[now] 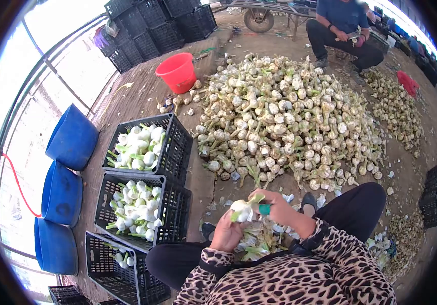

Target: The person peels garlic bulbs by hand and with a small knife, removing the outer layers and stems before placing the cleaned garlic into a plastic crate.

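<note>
My left hand (227, 233) grips a white bulb with a green stalk (242, 209), held over my lap. My right hand (274, 203) is closed on a small tool with a green handle (264, 209), set against the bulb's stalk. Peelings and trimmed leaves (259, 241) lie between my knees. A big heap of untrimmed bulbs (284, 117) covers the ground in front of me. My sleeves have a leopard print.
Three black crates (177, 147) of cleaned white bulbs stand in a row at my left, blue barrels (71, 137) beyond them. A red bucket (177, 72) and stacked black crates (152, 25) sit further back. Another person (343, 30) crouches behind the heap. A black crate (433, 195) stands at right.
</note>
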Demonstrator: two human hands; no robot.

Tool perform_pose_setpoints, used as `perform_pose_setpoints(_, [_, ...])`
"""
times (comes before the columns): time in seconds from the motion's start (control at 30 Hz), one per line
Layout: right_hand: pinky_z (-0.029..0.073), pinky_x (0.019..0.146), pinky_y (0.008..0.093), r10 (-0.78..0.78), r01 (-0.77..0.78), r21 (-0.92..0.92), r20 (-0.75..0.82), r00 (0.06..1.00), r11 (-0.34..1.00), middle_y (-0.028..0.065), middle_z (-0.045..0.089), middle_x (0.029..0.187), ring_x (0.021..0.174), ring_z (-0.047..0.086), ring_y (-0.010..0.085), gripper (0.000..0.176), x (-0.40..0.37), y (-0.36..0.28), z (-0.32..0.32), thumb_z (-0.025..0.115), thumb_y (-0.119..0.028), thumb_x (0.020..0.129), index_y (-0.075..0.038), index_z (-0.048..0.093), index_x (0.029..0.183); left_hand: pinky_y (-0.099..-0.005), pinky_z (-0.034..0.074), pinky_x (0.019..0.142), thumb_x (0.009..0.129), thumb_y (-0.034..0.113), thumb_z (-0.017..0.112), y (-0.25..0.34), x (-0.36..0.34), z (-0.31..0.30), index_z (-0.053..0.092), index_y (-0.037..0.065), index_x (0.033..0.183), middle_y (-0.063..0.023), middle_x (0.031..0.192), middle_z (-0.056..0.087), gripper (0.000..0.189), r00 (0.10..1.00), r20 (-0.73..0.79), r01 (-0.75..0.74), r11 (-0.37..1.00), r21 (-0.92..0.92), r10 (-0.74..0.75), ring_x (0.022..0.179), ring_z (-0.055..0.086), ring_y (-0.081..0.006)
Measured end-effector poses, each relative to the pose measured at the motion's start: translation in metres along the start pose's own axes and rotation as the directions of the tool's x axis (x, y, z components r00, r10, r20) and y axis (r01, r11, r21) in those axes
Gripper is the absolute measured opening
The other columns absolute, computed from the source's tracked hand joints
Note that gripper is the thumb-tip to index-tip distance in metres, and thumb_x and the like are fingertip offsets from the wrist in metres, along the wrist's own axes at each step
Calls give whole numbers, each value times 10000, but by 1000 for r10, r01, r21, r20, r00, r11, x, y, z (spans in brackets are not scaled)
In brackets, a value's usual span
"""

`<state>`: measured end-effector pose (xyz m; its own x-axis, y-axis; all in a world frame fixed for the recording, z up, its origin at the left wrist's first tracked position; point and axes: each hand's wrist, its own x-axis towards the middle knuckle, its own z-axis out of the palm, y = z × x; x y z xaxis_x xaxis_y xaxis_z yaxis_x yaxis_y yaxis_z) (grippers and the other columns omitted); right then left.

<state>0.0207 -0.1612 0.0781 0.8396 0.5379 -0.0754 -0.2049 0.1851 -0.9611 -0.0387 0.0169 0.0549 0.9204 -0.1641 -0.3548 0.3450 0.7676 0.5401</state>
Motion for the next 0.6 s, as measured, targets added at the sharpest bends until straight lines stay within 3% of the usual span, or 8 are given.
perform_pose_setpoints(0.13, [511,736,271,91,-46,550,-55,994,834,21,608,908,835,604,127,145,2,14,-9,585,-84,875,-20,583,1005,-434,463,939,810,208,676,4,-2,-1,431,5,1273,-136,1201,545,562,989,149,30,999,-30,-25,1082,561,-261])
perform_pose_setpoints(0.2, [551,711,314,-89,96,3,-329,940,995,33,610,908,836,613,143,200,-2,6,-22,556,-94,888,-10,546,1070,-423,465,931,768,209,714,5,-4,-3,428,6,1282,-132,1185,550,622,981,187,45,999,7,-45,1070,567,-259])
perform_pose_setpoints(0.27, [557,688,315,210,68,543,-433,876,837,35,610,896,805,618,151,231,15,9,-51,544,-92,891,-13,519,1107,-386,468,924,740,202,723,7,-10,2,421,2,1296,-120,1175,552,663,980,182,67,997,47,-75,1059,573,-249])
perform_pose_setpoints(0.3, [548,670,366,205,-201,53,-398,894,978,91,631,905,757,637,226,292,17,17,-61,563,-106,872,-20,496,1143,-382,468,917,769,158,669,4,-7,-7,410,31,1292,-117,1188,533,597,975,206,85,996,7,-84,1064,564,-251])
perform_pose_setpoints(0.33, [539,670,386,227,-320,-407,-262,938,855,119,632,914,749,636,260,297,13,4,-52,572,-102,856,-18,504,1133,-392,473,898,772,178,678,5,-6,-4,416,41,1281,-116,1173,540,588,989,141,52,999,6,-52,1046,569,-252])
perform_pose_setpoints(0.4, [520,669,425,434,-137,-983,-70,898,123,177,634,934,733,633,327,308,-6,-14,-30,589,-94,823,-13,521,1112,-411,484,860,777,218,696,4,-6,1,428,60,1257,-115,1141,553,572,1000,3,-11,1000,4,11,1012,578,-254])
perform_pose_setpoints(0.53, [489,717,426,-202,153,-754,28,979,639,152,627,936,845,607,350,282,-10,-14,-5,576,-63,765,-22,571,1045,-407,450,940,830,192,618,1,-2,5,414,75,1229,-111,1158,532,464,998,-45,-52,999,-12,51,1064,549,-253])
perform_pose_setpoints(0.6, [493,699,393,-351,245,-767,28,936,593,120,624,903,825,608,313,243,-5,-8,9,567,-22,757,-51,609,994,-406,443,948,835,173,605,0,-3,5,408,73,1221,-115,1158,527,445,999,-31,-39,999,5,39,1080,538,-252])
